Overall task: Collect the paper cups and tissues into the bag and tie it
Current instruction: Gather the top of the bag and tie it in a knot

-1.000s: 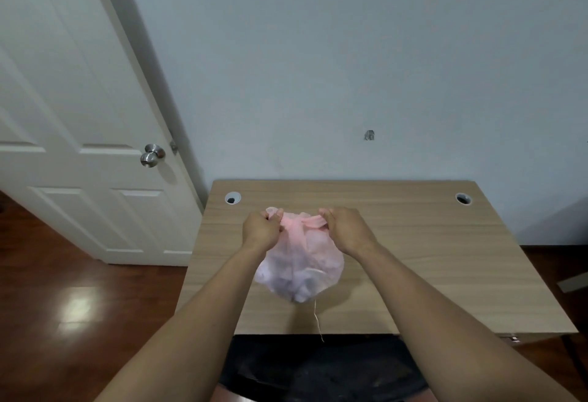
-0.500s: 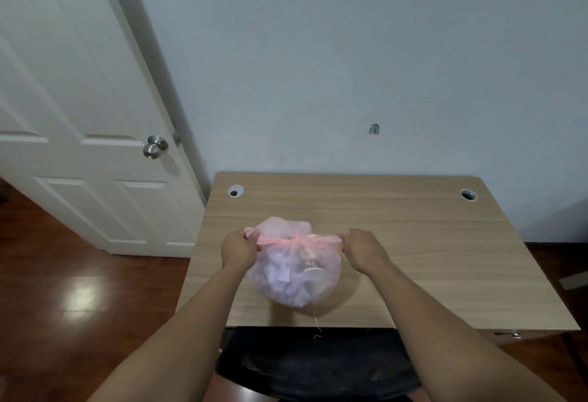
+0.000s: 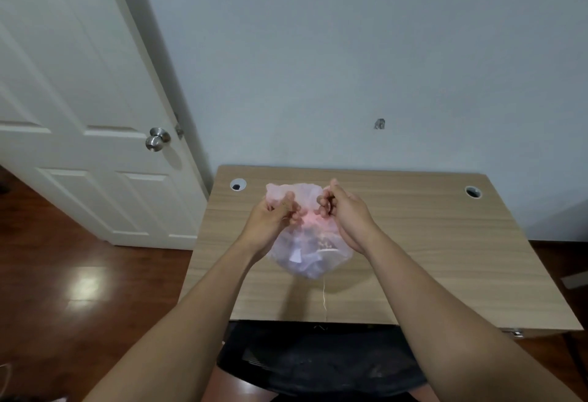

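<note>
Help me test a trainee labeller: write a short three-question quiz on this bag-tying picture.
1. True or false: loose paper cups lie on the light wooden desk beside the translucent pink plastic bag.
2. Which hand grips the bag's gathered top? A. only the left hand B. only the right hand C. both
3. Fill in: the desk's back corners show ___ round cable holes.

Key: 1 false, no cups show on the desk top around the bag; 2 C; 3 two.
</note>
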Available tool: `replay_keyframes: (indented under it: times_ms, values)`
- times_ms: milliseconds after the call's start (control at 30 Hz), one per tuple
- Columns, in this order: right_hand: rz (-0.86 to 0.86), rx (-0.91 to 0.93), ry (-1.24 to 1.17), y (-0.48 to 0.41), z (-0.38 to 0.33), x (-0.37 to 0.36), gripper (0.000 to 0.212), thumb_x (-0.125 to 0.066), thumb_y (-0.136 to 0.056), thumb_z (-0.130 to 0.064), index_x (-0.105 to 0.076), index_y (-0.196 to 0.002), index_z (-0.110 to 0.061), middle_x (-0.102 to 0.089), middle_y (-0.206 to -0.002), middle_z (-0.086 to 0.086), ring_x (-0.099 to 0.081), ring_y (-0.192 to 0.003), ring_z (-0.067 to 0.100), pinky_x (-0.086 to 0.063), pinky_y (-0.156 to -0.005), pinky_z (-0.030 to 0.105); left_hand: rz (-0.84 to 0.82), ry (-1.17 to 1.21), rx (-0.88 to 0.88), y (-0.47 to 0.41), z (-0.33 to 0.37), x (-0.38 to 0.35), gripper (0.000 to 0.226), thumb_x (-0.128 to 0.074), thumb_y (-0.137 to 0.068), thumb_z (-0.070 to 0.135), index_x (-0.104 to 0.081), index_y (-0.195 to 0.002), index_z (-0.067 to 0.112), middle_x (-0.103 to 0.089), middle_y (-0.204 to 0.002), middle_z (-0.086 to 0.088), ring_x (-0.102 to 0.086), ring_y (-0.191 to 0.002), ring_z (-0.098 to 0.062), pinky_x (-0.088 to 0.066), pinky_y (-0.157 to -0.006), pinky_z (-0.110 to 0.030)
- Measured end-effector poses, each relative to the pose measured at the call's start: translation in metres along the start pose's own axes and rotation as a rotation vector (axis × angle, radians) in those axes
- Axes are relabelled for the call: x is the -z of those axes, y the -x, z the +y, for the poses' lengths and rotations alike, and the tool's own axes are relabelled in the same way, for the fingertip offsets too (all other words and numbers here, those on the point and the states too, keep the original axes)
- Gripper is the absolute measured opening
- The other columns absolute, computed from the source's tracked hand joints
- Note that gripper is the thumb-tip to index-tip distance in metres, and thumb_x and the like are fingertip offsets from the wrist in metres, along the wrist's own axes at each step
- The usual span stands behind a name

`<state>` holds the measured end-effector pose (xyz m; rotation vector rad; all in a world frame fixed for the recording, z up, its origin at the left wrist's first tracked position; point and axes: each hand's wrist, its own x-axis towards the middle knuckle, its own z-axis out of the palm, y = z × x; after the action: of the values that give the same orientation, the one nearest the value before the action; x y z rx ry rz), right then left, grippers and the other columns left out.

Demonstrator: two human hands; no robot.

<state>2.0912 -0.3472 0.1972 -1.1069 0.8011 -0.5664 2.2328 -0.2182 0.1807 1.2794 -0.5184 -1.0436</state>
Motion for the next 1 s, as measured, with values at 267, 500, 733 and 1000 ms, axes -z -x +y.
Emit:
replay_keyframes:
  times_ms: [267, 500, 733, 1000]
  values:
    - [-0.143, 0.103, 0.294, -0.001, 0.003, 0.017, 0.03, -0.063, -0.11, -0.011, -0.076, -0.135, -0.021, -0.078, -0.095, -0.002, -0.066, -0.085, 0.014, -0.052, -0.092, 0.032, -0.014, 0.076, -0.001, 0.0, 0.0, -0.005, 0.03, -0.055, -0.11, 0.006, -0.064, -0.124, -0.019, -0.08, -0.112, -0.015, -0.079, -0.094, -0.021, -0.063, -0.088, -0.03]
    - [-0.093, 0.069, 0.211, 0.002, 0.004, 0.016, 0.033, -0.055, -0.114, -0.009, -0.048, -0.146, -0.011, -0.083, -0.118, 0.005, -0.08, -0.105, 0.024, -0.06, -0.105, 0.046, -0.003, 0.225, 0.025, 0.002, -0.003, -0.006, 0.038, -0.069, -0.102, 0.004, -0.053, -0.124, -0.024, -0.076, -0.085, -0.013, -0.062, -0.065, -0.017, -0.056, -0.107, -0.058]
    - [-0.029, 0.019, 0.043, 0.0, 0.004, 0.014, 0.018, -0.069, -0.106, -0.007, -0.073, -0.123, -0.001, -0.082, -0.113, 0.019, -0.08, -0.108, 0.034, -0.065, -0.092, 0.041, -0.066, 0.2, 0.009, 0.005, 0.006, -0.011, 0.025, -0.067, -0.101, 0.013, -0.074, -0.111, -0.009, -0.078, -0.108, -0.025, -0.079, -0.1, -0.031, -0.053, -0.113, -0.046]
    - [0.015, 0.027, 0.031, 0.0, -0.001, 0.02, 0.016, -0.079, -0.099, -0.009, -0.08, -0.115, -0.006, -0.082, -0.108, 0.02, -0.078, -0.097, 0.031, -0.063, -0.095, 0.048, -0.181, 0.079, 0.014, 0.0, 0.009, -0.01, 0.023, -0.051, -0.11, 0.001, -0.067, -0.126, -0.003, -0.078, -0.114, -0.024, -0.078, -0.108, -0.026, -0.062, -0.094, -0.027]
